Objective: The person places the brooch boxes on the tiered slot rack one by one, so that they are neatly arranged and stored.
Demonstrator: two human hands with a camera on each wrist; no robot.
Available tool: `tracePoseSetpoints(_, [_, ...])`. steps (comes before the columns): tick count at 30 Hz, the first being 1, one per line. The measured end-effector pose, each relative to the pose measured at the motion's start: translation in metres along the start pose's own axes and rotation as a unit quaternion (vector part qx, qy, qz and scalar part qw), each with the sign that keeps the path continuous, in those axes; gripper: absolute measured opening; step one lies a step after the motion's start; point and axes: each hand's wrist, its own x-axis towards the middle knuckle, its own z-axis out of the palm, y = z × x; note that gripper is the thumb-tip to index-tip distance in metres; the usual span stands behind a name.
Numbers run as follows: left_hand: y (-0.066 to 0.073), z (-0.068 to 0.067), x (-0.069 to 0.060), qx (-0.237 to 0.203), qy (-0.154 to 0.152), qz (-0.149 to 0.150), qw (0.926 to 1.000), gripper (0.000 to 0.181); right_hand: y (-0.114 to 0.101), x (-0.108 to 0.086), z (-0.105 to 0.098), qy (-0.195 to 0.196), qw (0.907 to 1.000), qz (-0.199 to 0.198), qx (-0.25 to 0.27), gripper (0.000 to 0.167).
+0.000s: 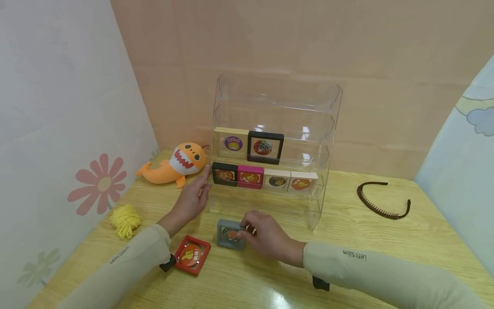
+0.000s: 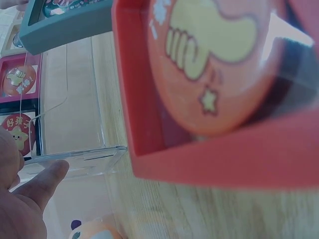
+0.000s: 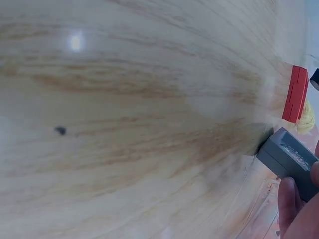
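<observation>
My right hand pinches the right edge of a grey-blue display frame with a round badge inside, low in front of a clear tiered rack. In the right wrist view the same frame sits between thumb and fingers. Fingers extended, my left hand rests against the rack's left side; the left wrist view has its thumb by the clear side panel. On the table next to my left wrist lies a red frame with an orange thumbs-up badge, looming large in the left wrist view.
On the rack's middle tier are a cream frame and a black frame. Several more, including a pink one, fill the tier below. An orange shark plush and yellow yarn lie left, a brown headband right.
</observation>
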Motion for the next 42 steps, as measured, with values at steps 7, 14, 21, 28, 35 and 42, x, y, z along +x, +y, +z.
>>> tracePoseSetpoints(7, [0.0, 0.0, -0.001, -0.001, 0.0, 0.003, 1.0, 0.063, 0.003, 0.003, -0.007, 0.012, 0.9999, -0.004, 0.003, 0.015])
tracePoseSetpoints(14, [0.0, -0.001, 0.0, 0.004, -0.009, -0.005, 0.9999, 0.063, 0.004, 0.013, -0.016, 0.024, 0.9996, -0.013, 0.003, 0.013])
tracePoseSetpoints(21, [0.001, 0.0, 0.001, 0.009, -0.014, -0.014, 0.9998, 0.063, 0.008, 0.029, -0.023, 0.056, 0.9982, -0.016, -0.011, 0.013])
tracePoseSetpoints(28, [0.002, -0.001, 0.001, 0.008, -0.013, -0.015, 0.9998, 0.062, 0.008, 0.046, -0.031, 0.077, 0.9963, -0.009, -0.038, 0.013])
tracePoseSetpoints(35, [0.002, -0.001, 0.001, 0.011, -0.01, -0.014, 0.9998, 0.061, 0.008, 0.061, -0.04, 0.112, 0.991, -0.028, -0.068, 0.011])
tracePoseSetpoints(42, [0.002, 0.0, 0.001, 0.013, -0.007, -0.006, 0.9999, 0.059, 0.008, 0.07, -0.037, 0.128, 0.9877, -0.034, -0.083, 0.014])
